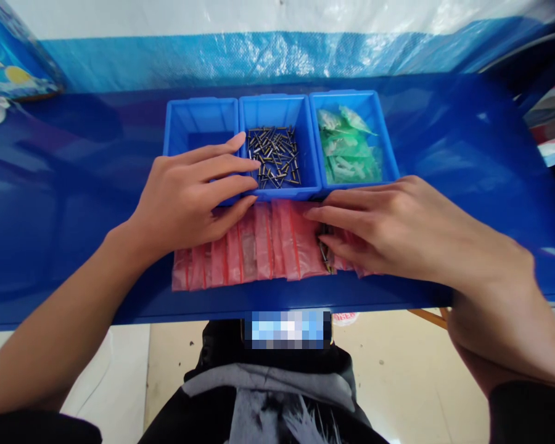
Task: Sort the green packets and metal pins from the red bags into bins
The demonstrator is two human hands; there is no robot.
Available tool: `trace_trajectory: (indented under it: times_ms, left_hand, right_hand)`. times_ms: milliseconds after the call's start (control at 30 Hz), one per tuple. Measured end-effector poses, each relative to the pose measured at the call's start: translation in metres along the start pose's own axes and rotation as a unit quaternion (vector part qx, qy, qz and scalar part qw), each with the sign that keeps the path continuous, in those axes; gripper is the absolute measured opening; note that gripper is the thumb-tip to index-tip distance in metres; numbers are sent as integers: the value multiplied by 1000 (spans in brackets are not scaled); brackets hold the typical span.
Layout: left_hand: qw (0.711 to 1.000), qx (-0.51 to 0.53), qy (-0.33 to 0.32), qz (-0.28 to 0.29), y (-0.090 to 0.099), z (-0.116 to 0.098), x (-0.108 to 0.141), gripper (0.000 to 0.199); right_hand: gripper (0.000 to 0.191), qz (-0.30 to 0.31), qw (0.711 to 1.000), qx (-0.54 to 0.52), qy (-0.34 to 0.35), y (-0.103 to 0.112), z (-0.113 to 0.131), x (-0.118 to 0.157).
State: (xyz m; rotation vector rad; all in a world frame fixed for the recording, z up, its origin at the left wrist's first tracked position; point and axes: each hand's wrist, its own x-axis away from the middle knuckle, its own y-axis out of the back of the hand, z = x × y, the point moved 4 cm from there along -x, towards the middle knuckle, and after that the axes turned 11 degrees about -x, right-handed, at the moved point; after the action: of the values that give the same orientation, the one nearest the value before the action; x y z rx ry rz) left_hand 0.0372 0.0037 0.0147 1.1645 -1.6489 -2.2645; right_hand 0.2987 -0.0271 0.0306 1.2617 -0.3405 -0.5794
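My left hand (203,191), fingers apart and holding nothing, reaches over the front of the left blue bin (201,120) to the near left edge of the middle bin (308,148). Small metal rivets (275,157) lie loose in that middle bin. Several red plastic bags (263,246) overlap in a row in front of the bins. Over the right part of the row is my right hand (370,225), its fingers bent close together around some rivets (324,250) at a red bag. Its fingertips partly hide them.
Green plastic bags (351,148) lie in the right bin (388,139). A blue package (16,55) stands at the back left of the blue table (97,142). Behind it hangs a blue and white sheet (213,55). A blurred-out device (287,328) is below the table's front edge.
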Motion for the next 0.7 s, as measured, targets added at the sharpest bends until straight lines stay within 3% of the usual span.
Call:
trace_trajectory:
  times_ms: [133,300,567,700]
  left_hand:
    - [1000,-16,-8,-9,0,-1,-1,16]
    - [1000,-3,-12,-21,0,-2,-2,16]
    - [1000,15,10,-3,-2,0,-2,18]
    - [1000,-1,-8,-16,-3,0,-2,15]
  right_hand:
    - [31,39,999,-5,0,-6,0,1]
    - [20,69,993,-98,-12,-9,-3,-3]
    - [19,-76,980,-180,30,2,2,-8]
    - [18,-130,970,-205,3,8,2,-8]
